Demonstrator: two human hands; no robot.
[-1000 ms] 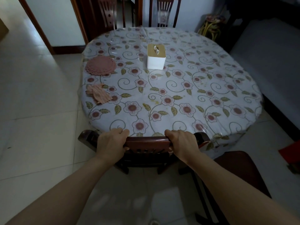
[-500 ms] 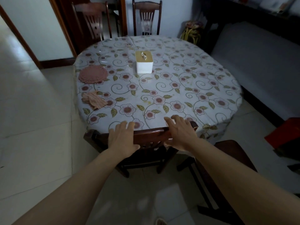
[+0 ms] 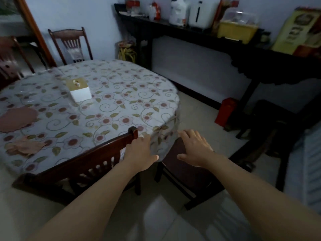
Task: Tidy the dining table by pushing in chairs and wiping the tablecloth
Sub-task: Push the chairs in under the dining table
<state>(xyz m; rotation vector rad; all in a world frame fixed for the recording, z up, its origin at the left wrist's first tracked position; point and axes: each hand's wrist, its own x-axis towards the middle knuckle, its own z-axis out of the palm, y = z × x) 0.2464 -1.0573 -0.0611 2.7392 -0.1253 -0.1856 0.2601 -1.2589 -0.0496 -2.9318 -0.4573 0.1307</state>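
left hand [image 3: 141, 154] — open grip beside chair [image 3: 83, 164] end at counter [image 3: 97, 108] edge | right hand [image 3: 196, 148] — open grip over stool [image 3: 187, 171]

Place: a home dining room.
Table: a round table under a floral tablecloth [image 3: 121, 105], with a tissue box [image 3: 79, 90] on it.
Seating: dark wooden chairs [image 3: 73, 44] around it.
Storage: a long dark sideboard [image 3: 199, 35] along the wall, crowded with an electric kettle [image 3: 199, 14], jars and boxes.
Floor: pale tiles [image 3: 196, 108].
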